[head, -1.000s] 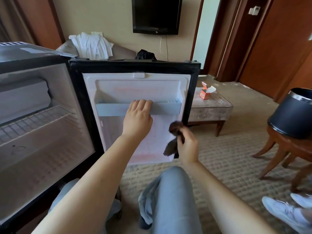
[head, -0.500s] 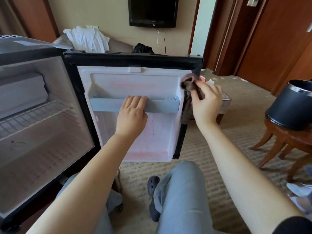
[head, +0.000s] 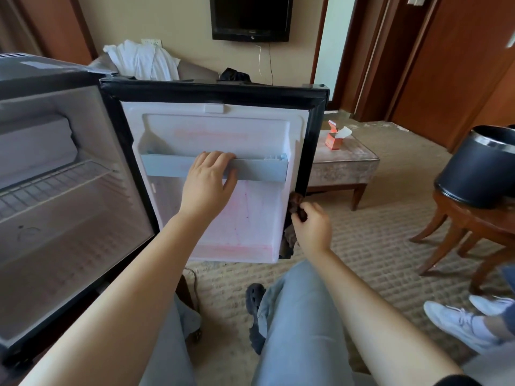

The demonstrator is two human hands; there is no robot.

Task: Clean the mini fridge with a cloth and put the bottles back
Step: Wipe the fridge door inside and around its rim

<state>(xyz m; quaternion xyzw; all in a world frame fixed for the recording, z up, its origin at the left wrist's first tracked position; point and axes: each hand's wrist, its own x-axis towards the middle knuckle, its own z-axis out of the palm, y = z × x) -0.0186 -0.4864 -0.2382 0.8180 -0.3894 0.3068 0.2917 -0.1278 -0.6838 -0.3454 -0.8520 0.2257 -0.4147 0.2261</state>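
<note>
The black mini fridge (head: 50,79) stands at the left with its door (head: 211,91) swung wide open, white liner facing me. My left hand (head: 207,185) grips the pale blue door shelf rail (head: 262,169), fingers curled over its top edge. My right hand (head: 313,227) grips a dark brown cloth (head: 295,203) against the black right edge of the door, low down. The cloth's tail hangs below my fist. Inside the fridge I see a wire shelf (head: 55,182) and no bottles anywhere in view.
An upholstered footstool (head: 345,160) with an orange tissue box (head: 334,136) stands behind the door. A black bin (head: 479,168) sits on a wooden side table (head: 473,221) at the right. Another person's white shoes (head: 459,321) rest on the carpet nearby. My knees are below.
My right hand has dragged the cloth down the door's right edge, from near the top corner to the lower part. My left hand stays on the shelf rail.
</note>
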